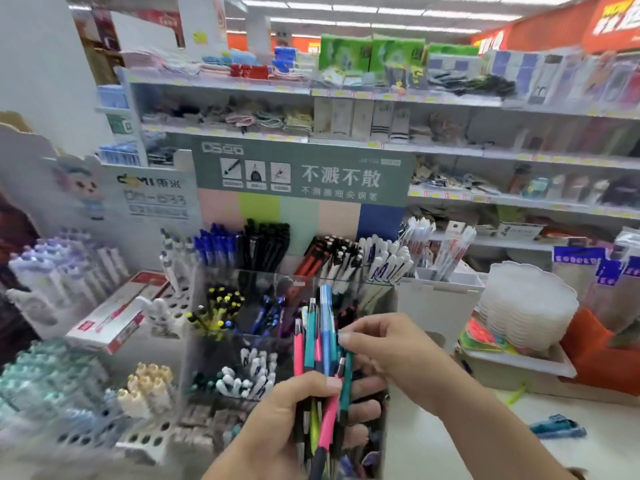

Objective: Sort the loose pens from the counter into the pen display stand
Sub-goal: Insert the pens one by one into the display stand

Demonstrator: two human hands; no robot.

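My left hand grips a bundle of loose pens, pink, teal and blue, held upright in front of the clear tiered pen display stand. My right hand pinches the top of one teal pen in that bundle, fingers closed on it. The stand's compartments hold black-and-yellow pens, blue pens and white-capped pens. Behind it, more pens stand in a row under a green sign. Two blue-teal pens lie loose on the white counter at the right.
A white perforated pen rack and pastel pens fill the left. A red-and-white box lies behind it. Stacked white plates, an orange box and store shelves are at the right and back.
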